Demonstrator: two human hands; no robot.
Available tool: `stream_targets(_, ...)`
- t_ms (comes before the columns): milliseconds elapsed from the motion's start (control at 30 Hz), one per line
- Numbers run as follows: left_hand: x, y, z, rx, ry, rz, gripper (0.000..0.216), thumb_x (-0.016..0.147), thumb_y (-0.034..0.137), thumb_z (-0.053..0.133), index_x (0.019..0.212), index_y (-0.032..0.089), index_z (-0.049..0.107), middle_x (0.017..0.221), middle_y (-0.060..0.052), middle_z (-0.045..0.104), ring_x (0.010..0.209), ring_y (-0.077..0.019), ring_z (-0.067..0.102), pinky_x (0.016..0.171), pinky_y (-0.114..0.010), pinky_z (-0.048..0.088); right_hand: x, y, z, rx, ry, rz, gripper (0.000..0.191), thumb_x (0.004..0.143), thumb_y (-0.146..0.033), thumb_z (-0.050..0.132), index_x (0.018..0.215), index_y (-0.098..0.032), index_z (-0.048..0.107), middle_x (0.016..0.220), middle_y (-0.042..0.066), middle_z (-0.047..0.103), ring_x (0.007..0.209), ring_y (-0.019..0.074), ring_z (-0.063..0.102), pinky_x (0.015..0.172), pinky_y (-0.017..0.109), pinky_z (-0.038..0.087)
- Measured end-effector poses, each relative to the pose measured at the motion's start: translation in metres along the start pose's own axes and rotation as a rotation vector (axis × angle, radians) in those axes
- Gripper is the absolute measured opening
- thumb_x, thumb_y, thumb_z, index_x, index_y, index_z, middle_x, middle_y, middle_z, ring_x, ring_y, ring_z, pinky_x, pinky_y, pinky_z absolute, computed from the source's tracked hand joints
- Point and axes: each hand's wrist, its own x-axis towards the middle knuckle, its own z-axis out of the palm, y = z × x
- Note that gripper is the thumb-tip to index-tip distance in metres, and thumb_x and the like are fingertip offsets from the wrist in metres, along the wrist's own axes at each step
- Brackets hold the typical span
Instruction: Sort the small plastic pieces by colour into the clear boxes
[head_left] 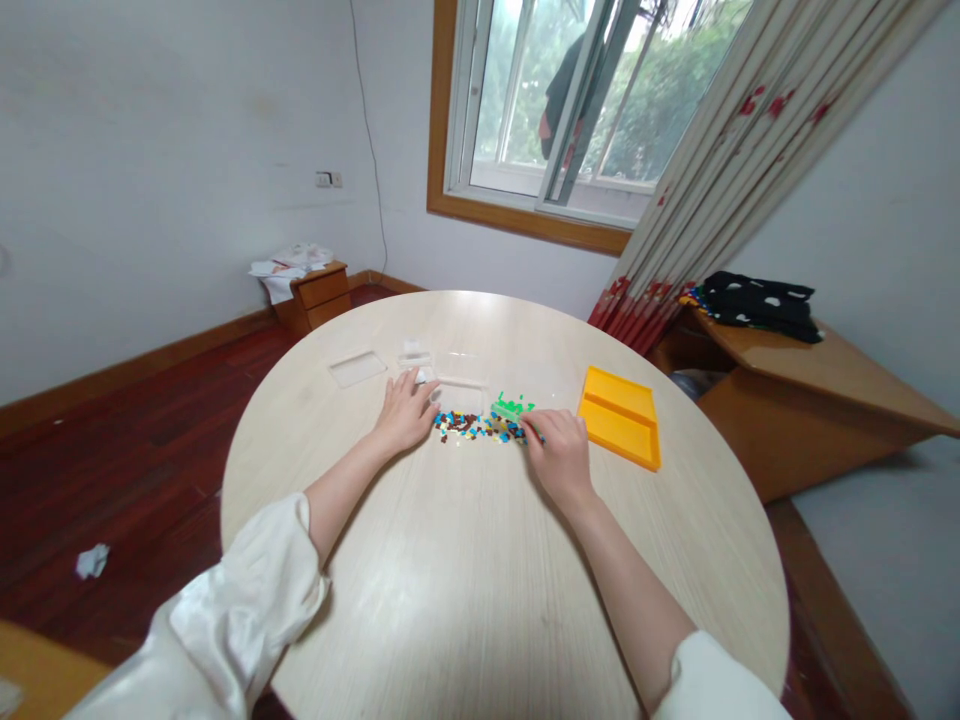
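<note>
Small loose pieces in blue, brown and pale yellow lie in a band across the table, with a cluster of green pieces just behind them. My left hand rests with fingers spread at the left end of the band, beside a clear plastic box. The fingers of my right hand are closed around the end of a thin, pale green strip, which reaches left over the pieces. Its exact kind is too small to make out.
A yellow two-compartment tray sits right of my right hand on the round table. Clear plastic lids or boxes lie at the back left. Beyond the table are a small wooden cabinet and a wooden desk.
</note>
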Motion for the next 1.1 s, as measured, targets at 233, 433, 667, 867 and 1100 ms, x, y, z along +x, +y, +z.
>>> stream_targets(233, 0.005, -0.002, 0.0, -0.012, -0.042, -0.005, 0.04, 0.091, 0.033, 0.04, 0.127, 0.022, 0.052, 0.141, -0.017, 0.038, 0.134, -0.0336, 0.028, 0.107, -0.062, 0.017, -0.001, 0.037, 0.02, -0.132, 0.027, 0.106, 0.017, 0.088, -0.02, 0.049, 0.083, -0.019, 0.065, 0.082, 0.005, 0.068, 0.076, 0.0204, 0.051, 0.068, 0.031, 0.03)
stream_targets(433, 0.004, -0.002, 0.0, -0.038, 0.02, -0.009, 0.035, 0.09, 0.032, 0.043, 0.12, 0.021, 0.058, 0.128, -0.016, 0.046, 0.126, -0.031, 0.037, 0.106, -0.059, 0.019, 0.003, 0.046, 0.033, -0.111, -0.016, 0.137, 0.017, 0.086, -0.019, 0.05, 0.083, -0.019, 0.066, 0.084, 0.006, 0.069, 0.077, 0.0212, 0.05, 0.07, 0.031, 0.033)
stream_targets(667, 0.005, -0.004, 0.003, -0.047, 0.101, 0.029, 0.029, 0.088, 0.033, 0.046, 0.107, 0.02, 0.064, 0.105, -0.012, 0.05, 0.105, -0.0263, 0.045, 0.097, -0.046, 0.034, 0.001, 0.049, 0.043, 0.022, -0.129, 0.136, 0.024, 0.084, -0.013, 0.046, 0.09, -0.019, 0.069, 0.086, 0.007, 0.07, 0.083, 0.0231, 0.052, 0.073, 0.033, 0.037)
stream_targets(867, 0.005, -0.001, -0.001, -0.016, 0.072, 0.028, 0.025, 0.088, 0.034, 0.048, 0.101, 0.02, 0.065, 0.093, -0.01, 0.051, 0.096, -0.0249, 0.047, 0.092, -0.045, 0.035, 0.003, 0.039, 0.038, 0.069, -0.189, 0.113, 0.031, 0.083, -0.011, 0.042, 0.1, -0.019, 0.067, 0.093, 0.007, 0.07, 0.089, 0.0224, 0.053, 0.077, 0.034, 0.038)
stream_targets(1100, 0.001, 0.005, -0.004, -0.021, 0.078, -0.071, 0.021, 0.086, 0.036, 0.05, 0.094, 0.022, 0.064, 0.1, -0.009, 0.054, 0.103, -0.0255, 0.048, 0.101, -0.058, 0.016, -0.003, 0.05, 0.016, -0.274, -0.102, 0.443, 0.035, 0.081, -0.018, 0.044, 0.112, -0.015, 0.061, 0.122, 0.015, 0.056, 0.108, 0.0271, 0.046, 0.09, 0.041, 0.029)
